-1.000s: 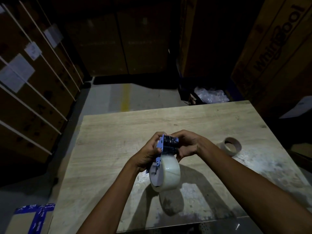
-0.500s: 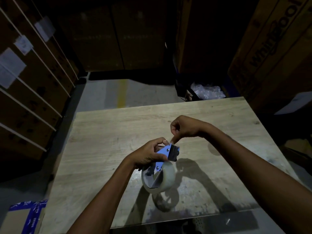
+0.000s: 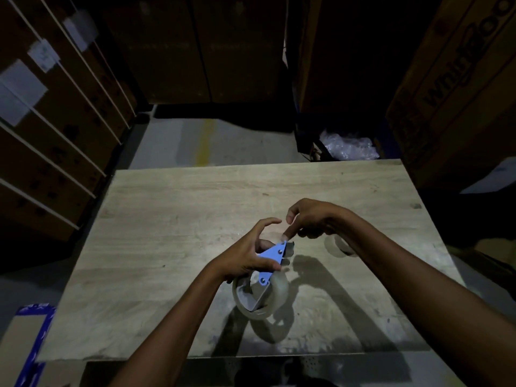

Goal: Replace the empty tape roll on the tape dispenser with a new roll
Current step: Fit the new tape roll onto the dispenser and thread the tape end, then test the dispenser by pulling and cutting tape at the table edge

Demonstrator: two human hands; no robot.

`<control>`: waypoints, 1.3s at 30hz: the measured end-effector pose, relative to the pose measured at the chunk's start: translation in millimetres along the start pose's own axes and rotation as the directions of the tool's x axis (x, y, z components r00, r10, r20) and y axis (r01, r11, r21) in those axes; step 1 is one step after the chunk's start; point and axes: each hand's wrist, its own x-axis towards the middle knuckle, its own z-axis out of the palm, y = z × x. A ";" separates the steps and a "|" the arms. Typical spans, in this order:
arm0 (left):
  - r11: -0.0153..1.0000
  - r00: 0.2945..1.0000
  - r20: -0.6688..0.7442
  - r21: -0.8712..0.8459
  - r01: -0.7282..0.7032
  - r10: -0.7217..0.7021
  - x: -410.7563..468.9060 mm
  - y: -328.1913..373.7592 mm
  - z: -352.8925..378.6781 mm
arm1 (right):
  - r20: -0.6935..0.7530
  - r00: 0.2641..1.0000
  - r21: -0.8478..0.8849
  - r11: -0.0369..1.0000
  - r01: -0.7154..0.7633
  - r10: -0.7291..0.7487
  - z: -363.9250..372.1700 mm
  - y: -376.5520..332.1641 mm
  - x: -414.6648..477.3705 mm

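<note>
My left hand point(image 3: 248, 255) grips the blue tape dispenser point(image 3: 272, 254) above the wooden table point(image 3: 173, 219). A full clear tape roll point(image 3: 276, 297) sits mounted in the dispenser, hanging below my fingers. My right hand point(image 3: 310, 219) hovers just beyond the dispenser's front end, its index fingertip at the top corner of the blue plate. A thin strip of clear tape seems to stretch between that hand and the dispenser, but it is too faint to be sure. The empty cardboard roll point(image 3: 339, 247) lies on the table to the right, partly hidden behind my right forearm.
Tall cardboard boxes point(image 3: 458, 88) stand at the right and back, and strapped boxes point(image 3: 50, 141) line the left. A bundle of plastic wrap point(image 3: 349, 148) lies on the floor beyond the table. A blue-edged carton point(image 3: 25, 344) sits at the lower left.
The dispenser has dropped lower and tilted. My right hand let go of its front, rose away, and now sits just beyond it with one fingertip touching.
</note>
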 end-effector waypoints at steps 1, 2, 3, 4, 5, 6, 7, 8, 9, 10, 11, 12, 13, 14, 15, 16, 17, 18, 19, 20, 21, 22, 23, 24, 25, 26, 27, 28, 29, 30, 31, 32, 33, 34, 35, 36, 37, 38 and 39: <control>1.000 1.000 -0.003 0.016 -0.017 0.017 1.9 1.7 6.7 | 0.059 0.998 -0.015 0.999 -0.032 0.033 -6.3 3.7 -0.7; 0.999 1.000 -0.008 0.033 -0.027 0.027 4.0 3.7 13.3 | 0.112 0.992 -0.035 0.998 -0.054 0.057 -12.4 7.2 -0.8; 0.998 0.999 -0.017 0.047 -0.032 0.032 5.6 5.3 18.8 | 0.149 0.986 -0.053 0.996 -0.068 0.075 -17.2 9.8 -0.8; 0.998 0.999 -0.026 0.053 -0.035 0.037 7.4 6.7 24.3 | 0.177 0.980 -0.069 0.995 -0.075 0.086 -21.4 12.1 -1.1; 0.998 0.998 -0.040 0.048 -0.036 0.038 9.5 7.6 29.9 | 0.204 0.975 -0.081 0.994 -0.075 0.090 -25.5 14.7 -1.0; 0.999 0.998 -0.059 0.036 -0.036 0.038 11.6 7.9 35.1 | 0.227 0.970 -0.092 0.993 -0.073 0.093 -29.2 17.7 -0.5; 0.999 0.996 -0.080 0.024 -0.037 0.039 13.6 8.3 40.4 | 0.246 0.964 -0.104 0.992 -0.076 0.100 -33.0 21.5 1.1; 0.999 0.994 -0.103 0.022 -0.038 0.041 15.5 8.3 45.2 | 0.260 0.959 -0.118 0.990 -0.081 0.110 -36.4 25.1 2.8; 0.999 0.991 -0.127 0.026 -0.042 0.045 17.4 8.3 49.5 | 0.277 0.953 -0.132 0.988 -0.085 0.119 -39.5 28.4 4.3; 0.998 0.987 -0.150 0.029 -0.049 0.053 19.0 8.5 53.6 | 0.295 0.947 -0.146 0.985 -0.087 0.127 -42.1 31.0 5.3; 0.998 0.983 -0.173 0.034 -0.055 0.060 20.2 8.5 57.3 | 0.308 0.942 -0.157 0.984 -0.088 0.134 -44.2 32.8 5.7; 0.997 0.978 -0.196 0.048 -0.061 0.069 21.4 8.7 60.7 | 0.316 0.939 -0.165 0.983 -0.086 0.135 -46.2 33.2 5.3; 0.995 0.972 -0.223 0.075 -0.061 0.076 22.6 8.4 63.8 | 0.316 0.940 -0.170 0.982 -0.078 0.130 -47.9 33.5 5.4; 0.993 0.965 -0.250 0.110 -0.054 0.080 23.9 7.8 66.9 | 0.306 0.945 -0.180 0.981 -0.066 0.119 -49.4 32.7 4.8; 0.989 0.957 -0.276 0.141 -0.044 0.082 25.3 7.0 69.7 | 0.292 0.951 -0.196 0.980 -0.041 0.098 -50.5 31.0 4.6; 0.986 0.951 -0.296 0.162 -0.039 0.086 27.1 5.6 72.2 | 0.281 0.957 -0.227 0.974 -0.004 0.070 -50.9 28.8 4.0; 0.984 0.947 -0.307 0.174 -0.039 0.092 28.7 4.4 74.4 | 0.275 0.961 -0.276 0.960 0.041 0.038 -50.5 25.9 3.7; 0.983 0.945 -0.313 0.182 -0.039 0.096 30.5 3.7 76.2 | 0.266 0.964 -0.338 0.938 0.081 0.013 -49.6 22.6 2.4; 0.981 0.943 -0.317 0.188 -0.038 0.098 32.1 3.4 77.4 | 0.257 0.966 -0.393 0.913 0.112 -0.008 -49.0 19.6 0.9; 0.980 0.942 -0.320 0.198 -0.038 0.101 33.5 3.6 78.0 | 0.251 0.968 -0.428 0.894 0.133 -0.024 -49.0 16.8 -1.0; 0.977 0.941 -0.323 0.209 -0.035 0.103 34.8 3.5 77.8 | 0.254 0.966 -0.429 0.892 0.146 -0.035 -50.1 14.8 -2.6; 0.974 0.939 -0.327 0.225 -0.030 0.104 36.0 3.4 77.0 | 0.267 0.962 -0.391 0.907 0.155 -0.050 -52.0 12.9 -4.6; 0.970 0.939 -0.330 0.243 -0.019 0.101 36.7 3.5 76.1 | 0.279 0.958 -0.323 0.933 0.159 -0.066 -54.7 12.1 -5.5; 0.967 0.939 -0.332 0.256 -0.006 0.094 36.9 3.1 75.1 | 0.279 0.956 -0.248 0.955 0.161 -0.089 -57.5 11.6 -7.2; 0.965 0.938 -0.335 0.261 0.001 0.089 37.1 2.6 74.5 | 0.260 0.959 -0.182 0.969 0.164 -0.114 -59.8 12.2 -8.2; 0.966 0.934 -0.346 0.258 0.001 0.092 37.1 2.1 73.8 | 0.219 0.966 -0.124 0.978 0.168 -0.139 -61.2 14.0 -8.7; 0.969 0.925 -0.366 0.245 -0.008 0.100 37.6 0.9 72.2 | 0.161 0.973 -0.062 0.983 0.175 -0.163 -61.0 16.9 -8.2; 0.975 0.913 -0.393 0.220 -0.024 0.111 38.6 -1.3 69.6 | 0.086 0.979 0.004 0.982 0.186 -0.186 -58.2 21.1 -7.3; 0.983 0.895 -0.432 0.179 -0.038 0.113 40.4 -5.3 65.7 | -0.002 0.979 0.073 0.976 0.203 -0.204 -52.5 27.0 -6.0; 0.991 0.873 -0.478 0.125 -0.044 0.099 42.4 -9.1 61.2 | -0.093 0.973 0.138 0.965 0.224 -0.213 -44.0 33.9 -4.8; 0.997 0.846 -0.529 0.062 -0.044 0.071 45.2 -12.9 55.9 | -0.170 0.963 0.195 0.951 0.242 -0.210 -32.4 43.1 -2.3; 0.999 0.815 -0.578 0.003 -0.033 0.029 48.5 -17.1 50.1 | -0.222 0.953 0.242 0.935 0.261 -0.208 -18.0 51.8 -1.8; 0.999 0.780 -0.625 -0.052 -0.017 -0.019 52.3 -20.2 45.5 | -0.252 0.942 0.275 0.918 0.288 -0.220 -0.4 62.1 -1.5; 0.995 0.740 -0.669 -0.095 0.008 -0.070 55.1 -22.6 41.1 | -0.284 0.924 0.274 0.902 0.333 -0.255 18.6 71.9 -3.5; 0.991 0.700 -0.705 -0.130 0.037 -0.119 57.3 -25.2 37.4 | -0.322 0.892 0.225 0.889 0.398 -0.318 37.5 82.5 -5.4; 0.983 0.670 -0.722 -0.168 0.073 -0.173 58.5 -28.2 34.1 | -0.350 0.850 0.132 0.877 0.462 -0.395 55.8 92.1 -9.1; 0.971 0.654 -0.720 -0.214 0.109 -0.232 59.7 -31.6 31.4 | -0.352 0.812 0.020 0.864 0.503 -0.465 73.7 101.3 -12.8; 0.955 0.651 -0.702 -0.258 0.146 -0.289 60.6 -37.9 28.2 | -0.330 0.790 -0.082 0.850 0.521 -0.516 90.9 108.5 -16.4; 0.937 0.653 -0.676 -0.294 0.187 -0.342 62.1 -46.4 25.4 | -0.300 0.783 -0.170 0.838 0.518 -0.545 106.0 114.5 -18.5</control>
